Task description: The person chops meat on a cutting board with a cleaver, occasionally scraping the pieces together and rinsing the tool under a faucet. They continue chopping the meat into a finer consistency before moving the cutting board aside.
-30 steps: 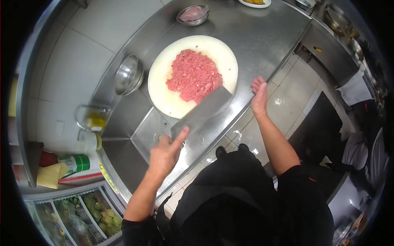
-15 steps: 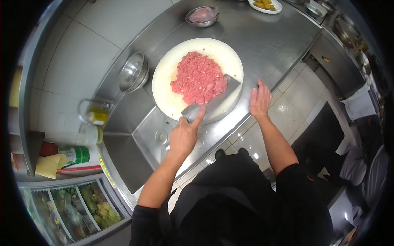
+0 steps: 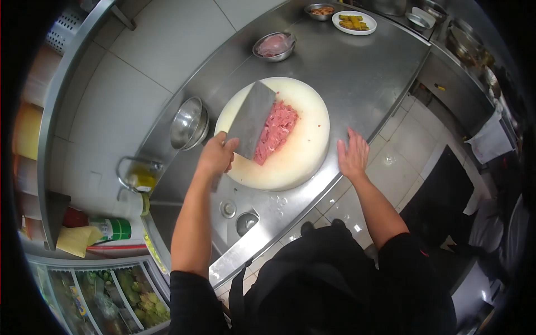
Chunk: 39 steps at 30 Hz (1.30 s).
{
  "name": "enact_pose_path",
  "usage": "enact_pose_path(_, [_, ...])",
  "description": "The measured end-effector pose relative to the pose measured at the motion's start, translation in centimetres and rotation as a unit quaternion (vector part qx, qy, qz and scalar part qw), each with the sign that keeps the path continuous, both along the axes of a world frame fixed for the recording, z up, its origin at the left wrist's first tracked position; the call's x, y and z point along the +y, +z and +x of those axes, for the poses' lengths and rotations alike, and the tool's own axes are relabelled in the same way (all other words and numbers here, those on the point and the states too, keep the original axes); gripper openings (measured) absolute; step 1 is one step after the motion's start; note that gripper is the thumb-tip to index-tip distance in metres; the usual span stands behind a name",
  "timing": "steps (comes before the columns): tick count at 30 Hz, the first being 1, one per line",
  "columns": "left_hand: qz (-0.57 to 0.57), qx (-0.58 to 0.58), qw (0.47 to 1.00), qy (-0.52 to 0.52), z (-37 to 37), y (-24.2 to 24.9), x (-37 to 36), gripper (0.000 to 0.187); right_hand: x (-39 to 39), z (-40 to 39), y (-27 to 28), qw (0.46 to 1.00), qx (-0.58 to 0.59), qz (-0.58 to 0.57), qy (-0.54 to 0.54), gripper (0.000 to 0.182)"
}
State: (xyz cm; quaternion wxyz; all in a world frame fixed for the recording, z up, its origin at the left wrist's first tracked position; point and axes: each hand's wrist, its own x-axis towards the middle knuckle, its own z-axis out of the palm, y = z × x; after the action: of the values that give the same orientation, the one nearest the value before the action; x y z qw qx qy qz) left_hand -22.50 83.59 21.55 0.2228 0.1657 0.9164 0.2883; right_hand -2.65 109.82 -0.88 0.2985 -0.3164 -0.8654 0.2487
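My left hand is wrapped round the handle of a broad cleaver. The blade lies slanted over the left part of a thick, round white chopping board. Along the blade's right side, touching or very near it, is a narrow heap of chopped raw pink meat; the blade hides part of the board and perhaps some meat. To the right of the board, my right hand hangs near the counter's front edge, fingers stretched and apart, holding nothing.
Metal bowls stand left of the board, by the sink. Behind it are a bowl of raw meat, a small bowl of food and a white plate with yellowish pieces. An open-topped vegetable compartment is at lower left.
The cleaver has swung from the board's front right to its left side with my left hand. The wide meat spread is now a narrower heap. My right hand stays open; the view has shifted slightly.
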Motion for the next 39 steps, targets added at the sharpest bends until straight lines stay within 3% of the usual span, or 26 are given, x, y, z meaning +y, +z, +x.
enact_pose_path(3, [0.114,0.078,0.990,0.025,2.8,3.3,-0.4,0.026,-0.1,0.2,0.2,1.000,-0.008,-0.012,-0.002,0.058])
enact_pose_path(4, [0.067,0.129,0.989,0.015,4.3,4.1,-0.1,0.024,0.0,0.1,0.1,1.000,-0.009,-0.012,-0.005,0.057])
enact_pose_path(7, [-0.083,0.244,0.964,-0.057,5.5,-1.6,-0.9,0.021,0.0,0.0,-0.2,1.000,-0.010,-0.005,-0.005,0.057])
enact_pose_path(8, [-0.240,0.139,0.955,-0.101,5.3,-1.8,0.4,0.030,0.0,0.0,-0.1,1.000,-0.009,0.000,-0.006,0.057])
enact_pose_path(12, [-0.170,0.149,0.968,-0.113,4.0,4.0,-0.1,0.060,-0.2,0.0,0.2,1.000,-0.003,0.007,-0.009,0.056])
enact_pose_path(15, [-0.069,0.183,0.981,-0.019,5.6,5.3,0.1,0.061,0.0,-0.2,0.1,1.000,-0.004,0.004,-0.012,0.056])
enact_pose_path(16, [-0.068,0.190,0.979,-0.017,5.7,3.2,0.4,0.065,0.0,-0.1,-0.2,1.000,-0.011,0.003,-0.009,0.056])
enact_pose_path(17, [-0.116,0.230,0.961,-0.104,3.6,-1.7,-0.8,0.068,0.0,0.0,-0.4,1.000,-0.017,0.002,-0.006,0.056])
enact_pose_path(19, [-0.221,0.161,0.951,-0.143,3.1,-1.4,0.1,0.062,-0.1,0.0,-0.5,1.000,-0.009,0.018,-0.005,0.056])
enact_pose_path(22, [-0.148,0.076,0.982,-0.091,3.4,5.1,-0.2,0.064,0.1,-0.1,-0.6,1.000,-0.005,0.022,-0.008,0.057])
enact_pose_path(25, [-0.079,0.155,0.985,-0.020,4.9,2.4,-0.9,0.066,0.1,-0.2,-0.6,1.000,-0.007,0.021,-0.008,0.057])
enact_pose_path(26, [-0.186,0.205,0.955,-0.107,2.8,-2.2,-2.2,0.069,-0.1,0.0,-0.6,1.000,-0.009,0.022,-0.008,0.056])
enact_pose_path(27, [-0.227,0.120,0.960,-0.110,3.4,-1.2,-1.0,0.067,-0.4,0.2,-0.4,1.000,-0.013,0.016,-0.004,0.056])
enact_pose_path(29, [-0.236,0.108,0.957,-0.129,2.9,2.8,-0.8,0.064,-0.2,0.0,-0.1,1.000,-0.017,0.006,-0.002,0.056])
enact_pose_path(32, [-0.043,0.124,0.991,-0.027,5.1,5.3,-2.6,0.063,-0.1,-0.1,-0.2,1.000,-0.005,0.018,-0.009,0.055])
enact_pose_path(35, [-0.258,0.110,0.953,-0.116,5.0,0.5,-2.9,0.066,-0.2,0.0,-0.2,1.000,-0.008,0.014,-0.004,0.055])
enact_pose_path(39, [-0.143,0.141,0.975,-0.091,4.8,4.2,-4.6,0.067,0.0,0.1,-0.2,1.000,-0.013,0.016,-0.005,0.055])
